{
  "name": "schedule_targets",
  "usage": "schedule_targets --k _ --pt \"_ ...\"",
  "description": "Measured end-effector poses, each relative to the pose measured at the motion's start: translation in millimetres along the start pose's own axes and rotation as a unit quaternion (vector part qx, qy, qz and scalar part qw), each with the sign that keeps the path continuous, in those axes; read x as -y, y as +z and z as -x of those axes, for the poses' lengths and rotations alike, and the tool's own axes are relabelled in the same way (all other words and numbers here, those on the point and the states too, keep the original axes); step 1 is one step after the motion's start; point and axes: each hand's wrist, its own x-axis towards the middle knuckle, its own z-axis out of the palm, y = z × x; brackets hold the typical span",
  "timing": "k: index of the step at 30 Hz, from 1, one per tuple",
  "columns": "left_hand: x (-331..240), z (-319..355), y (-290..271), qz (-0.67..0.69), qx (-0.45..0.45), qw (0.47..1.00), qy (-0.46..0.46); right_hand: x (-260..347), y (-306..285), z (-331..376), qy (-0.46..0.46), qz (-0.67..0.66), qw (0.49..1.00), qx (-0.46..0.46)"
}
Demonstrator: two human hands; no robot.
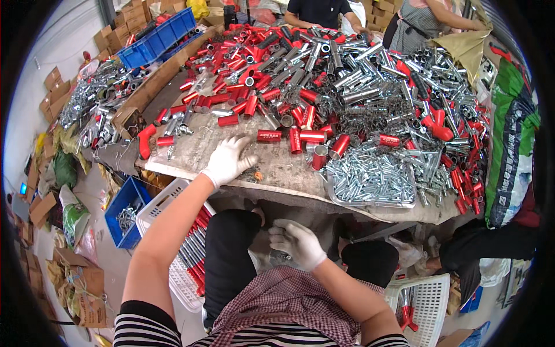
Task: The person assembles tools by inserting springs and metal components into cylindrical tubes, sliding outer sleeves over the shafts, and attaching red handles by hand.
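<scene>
My left hand [228, 162], in a white glove, reaches over the near edge of the worktable [199, 136] with its fingers spread; nothing shows in it. By its thumb lies a small orange piece [258, 176]. Just beyond the fingertips are red metal tubes, the closest being a short tube [269, 135] on its side. My right hand [298, 244], gloved too, hangs below the table edge between my knees. Its fingers are curled, and a small dark metal bit [282, 255] shows under them; what it is I cannot make out.
A big heap of red and silver tubes [300, 69] covers the table's far side. A clear tray [373, 182] of small metal pins stands near the edge. White baskets [425, 306] flank my legs, with a blue bin [118, 217] at left. Two people work across the table.
</scene>
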Motion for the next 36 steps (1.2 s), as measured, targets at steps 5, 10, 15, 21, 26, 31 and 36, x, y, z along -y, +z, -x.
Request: schedule_targets --k 5,10,15,21,26,31,36 --pt "-31.0 3.9 0.9 0.086 -0.031 0.996 -0.001 -18.1 40.8 -73.5 0.031 -0.253 0.966 -0.036" --pt "-82.5 32.3 3.1 0.062 -0.075 0.995 0.001 -12.9 70.1 -89.5 0.01 -0.334 0.943 0.017" --pt "-136.3 72.5 19.2 0.104 -0.145 0.984 -0.01 -23.4 19.3 -89.1 -0.035 -0.314 0.947 0.064" --pt "-159.5 130.7 72.8 0.161 -0.16 0.973 0.036 -70.4 -12.9 -35.4 -0.102 -0.276 0.953 0.068" --pt "-179.4 131.1 115.2 0.164 -0.051 0.985 0.027 -127.9 -105.2 -83.8 -0.306 -0.4 0.786 0.359" --pt "-165.3 118.1 56.2 0.246 -0.083 0.965 0.042 -128.7 -237.4 -113.9 0.066 -0.827 0.522 0.199" --pt "-77.2 58.9 -60.4 0.157 -0.182 0.965 -0.1 -11.2 -165.5 -183.5 -0.175 -0.356 0.917 0.036"
